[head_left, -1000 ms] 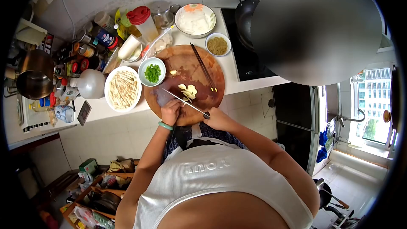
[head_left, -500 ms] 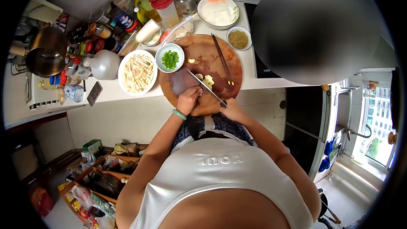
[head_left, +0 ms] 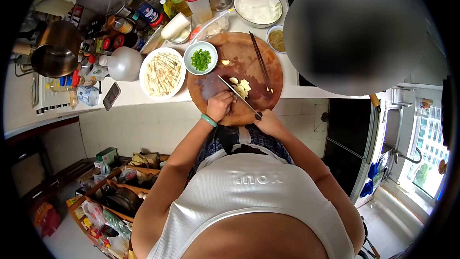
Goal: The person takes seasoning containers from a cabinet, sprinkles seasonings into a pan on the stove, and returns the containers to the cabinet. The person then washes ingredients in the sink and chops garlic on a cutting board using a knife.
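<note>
On the round wooden cutting board (head_left: 206, 86), my right hand (head_left: 269, 123) grips the dark handle of a kitchen knife (head_left: 239, 97). Its blade slants up and left across the board. My left hand (head_left: 220, 105), a green bangle on its wrist, presses curled fingers down close beside the blade; whatever lies beneath them is hidden. Pale yellow slices (head_left: 244, 86), which look like garlic or ginger, lie along the blade's far side. Farther up sits a small pale piece like a garlic clove (head_left: 225, 62). A bowl of chopped green onion (head_left: 201, 60) stands at the board's upper left edge.
Chopsticks (head_left: 261, 62) rest on the board's right side. Around it stand a bowl of pale strips (head_left: 163, 73), a patterned bowl (head_left: 258, 7), a small bowl of brownish paste (head_left: 277, 39) and a red-lidded pitcher (head_left: 195, 1). A phone (head_left: 111, 96) lies near the counter edge.
The view has shifted a little, so the counter appears farther right and up. A pale slice now lies apart from the others beside the blade. Both hands keep their places at the knife.
</note>
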A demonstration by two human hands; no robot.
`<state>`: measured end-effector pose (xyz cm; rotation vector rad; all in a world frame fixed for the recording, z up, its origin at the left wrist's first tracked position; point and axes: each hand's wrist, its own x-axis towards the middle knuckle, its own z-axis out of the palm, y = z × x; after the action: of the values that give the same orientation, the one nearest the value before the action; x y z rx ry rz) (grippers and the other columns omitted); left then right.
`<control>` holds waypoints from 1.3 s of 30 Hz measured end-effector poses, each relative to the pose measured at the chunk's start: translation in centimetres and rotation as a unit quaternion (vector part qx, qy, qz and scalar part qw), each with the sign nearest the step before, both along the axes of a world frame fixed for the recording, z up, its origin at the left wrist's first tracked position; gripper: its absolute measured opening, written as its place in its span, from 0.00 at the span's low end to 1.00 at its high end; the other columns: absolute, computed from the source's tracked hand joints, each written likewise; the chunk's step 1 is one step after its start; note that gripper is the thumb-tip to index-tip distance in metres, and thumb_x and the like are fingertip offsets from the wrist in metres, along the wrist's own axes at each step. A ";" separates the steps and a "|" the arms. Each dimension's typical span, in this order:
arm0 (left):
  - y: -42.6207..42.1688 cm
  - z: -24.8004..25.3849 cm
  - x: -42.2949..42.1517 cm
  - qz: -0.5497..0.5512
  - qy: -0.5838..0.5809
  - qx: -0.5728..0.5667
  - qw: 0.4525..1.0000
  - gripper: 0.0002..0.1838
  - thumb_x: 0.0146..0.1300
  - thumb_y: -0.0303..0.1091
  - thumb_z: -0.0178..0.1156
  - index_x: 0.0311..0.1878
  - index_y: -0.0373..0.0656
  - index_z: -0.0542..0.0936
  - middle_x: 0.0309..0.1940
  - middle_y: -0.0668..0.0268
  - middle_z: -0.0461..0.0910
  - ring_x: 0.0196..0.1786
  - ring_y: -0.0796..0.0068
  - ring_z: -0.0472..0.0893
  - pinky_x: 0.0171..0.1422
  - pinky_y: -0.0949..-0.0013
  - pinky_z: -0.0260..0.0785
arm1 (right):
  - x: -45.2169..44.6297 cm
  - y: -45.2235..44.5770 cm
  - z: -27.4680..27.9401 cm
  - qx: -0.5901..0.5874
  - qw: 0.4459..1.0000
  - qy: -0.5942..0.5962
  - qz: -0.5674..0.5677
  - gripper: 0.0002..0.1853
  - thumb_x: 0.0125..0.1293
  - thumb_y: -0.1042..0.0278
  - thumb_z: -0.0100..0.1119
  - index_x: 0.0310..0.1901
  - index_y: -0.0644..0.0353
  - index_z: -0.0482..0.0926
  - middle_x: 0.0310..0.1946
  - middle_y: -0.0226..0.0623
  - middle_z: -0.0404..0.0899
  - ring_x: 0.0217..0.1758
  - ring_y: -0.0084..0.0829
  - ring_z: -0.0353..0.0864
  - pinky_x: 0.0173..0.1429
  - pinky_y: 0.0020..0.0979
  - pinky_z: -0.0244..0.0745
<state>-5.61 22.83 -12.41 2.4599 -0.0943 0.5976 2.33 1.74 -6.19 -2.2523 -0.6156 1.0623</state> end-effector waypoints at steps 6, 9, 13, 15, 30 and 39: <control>-0.1 0.1 -0.3 0.014 0.002 -0.001 1.000 0.05 0.46 0.24 0.66 0.29 0.40 0.83 0.30 0.65 0.82 0.36 0.66 0.83 0.39 0.68 0.76 | -0.3 0.2 1.0 0.038 0.999 -0.031 0.001 0.11 0.53 0.67 0.60 0.30 0.69 0.78 0.26 0.59 0.77 0.32 0.58 0.78 0.37 0.47 0.72; -0.2 0.1 -0.3 0.018 -0.011 -0.008 1.000 0.05 0.47 0.25 0.67 0.29 0.40 0.83 0.30 0.65 0.82 0.36 0.66 0.83 0.38 0.68 0.76 | -0.5 0.2 -0.3 0.026 0.999 -0.019 -0.004 0.11 0.53 0.67 0.60 0.30 0.69 0.78 0.26 0.59 0.77 0.33 0.58 0.78 0.38 0.47 0.72; -0.1 -0.4 -0.5 0.013 0.009 0.002 1.000 0.05 0.47 0.25 0.67 0.30 0.41 0.83 0.30 0.65 0.82 0.37 0.65 0.83 0.38 0.67 0.76 | -0.4 1.1 -0.4 0.026 0.999 -0.033 -0.013 0.11 0.54 0.67 0.59 0.30 0.68 0.78 0.26 0.58 0.77 0.33 0.58 0.78 0.38 0.47 0.72; -0.2 -0.5 -0.5 0.026 0.000 -0.003 1.000 0.05 0.47 0.26 0.67 0.30 0.41 0.84 0.29 0.65 0.82 0.37 0.65 0.83 0.39 0.66 0.76 | -0.2 0.7 1.0 0.027 0.999 -0.027 -0.005 0.11 0.54 0.67 0.59 0.31 0.68 0.78 0.26 0.58 0.77 0.33 0.58 0.79 0.38 0.47 0.72; -0.8 -0.4 -0.9 0.072 -0.023 -0.037 0.996 0.04 0.48 0.24 0.66 0.29 0.42 0.83 0.32 0.66 0.83 0.36 0.66 0.83 0.38 0.68 0.77 | -0.4 1.2 0.4 0.001 1.000 -0.009 0.000 0.10 0.53 0.68 0.61 0.34 0.67 0.80 0.29 0.59 0.78 0.38 0.56 0.80 0.41 0.45 0.74; -1.2 -0.5 -1.1 0.107 -0.015 -0.072 0.992 0.02 0.49 0.25 0.66 0.28 0.44 0.83 0.32 0.66 0.83 0.34 0.67 0.83 0.36 0.68 0.76 | -0.2 1.4 1.5 -0.004 1.000 -0.002 0.019 0.11 0.54 0.68 0.60 0.34 0.69 0.79 0.29 0.60 0.78 0.37 0.57 0.80 0.40 0.46 0.73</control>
<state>-6.74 21.59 -12.89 2.3364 0.1965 0.7061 2.13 3.18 -4.66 -2.2584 -0.6607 1.0801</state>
